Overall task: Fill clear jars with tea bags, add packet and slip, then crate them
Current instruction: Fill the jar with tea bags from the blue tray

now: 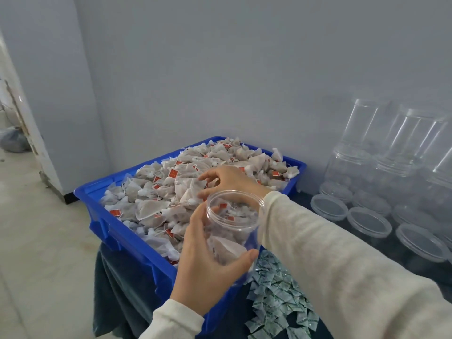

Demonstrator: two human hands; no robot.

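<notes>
A blue tray (117,231) is heaped with pyramid tea bags (156,192) bearing red tags. My left hand (208,263) grips a clear jar (234,216), partly filled with tea bags, tilted over the tray's near right corner. My right hand (225,179) reaches over the heap just beyond the jar's mouth, its thumb and fingers pinching a tea bag (189,192). A pile of small white-and-green packets (276,297) lies on the dark cloth below the jar.
Empty clear jars (367,133) stand stacked against the wall at right, with several clear lids (369,221) laid in front of them. The tray sits on a dark-cloth-covered table (115,289). Pale floor lies to the left, and the grey wall is close behind.
</notes>
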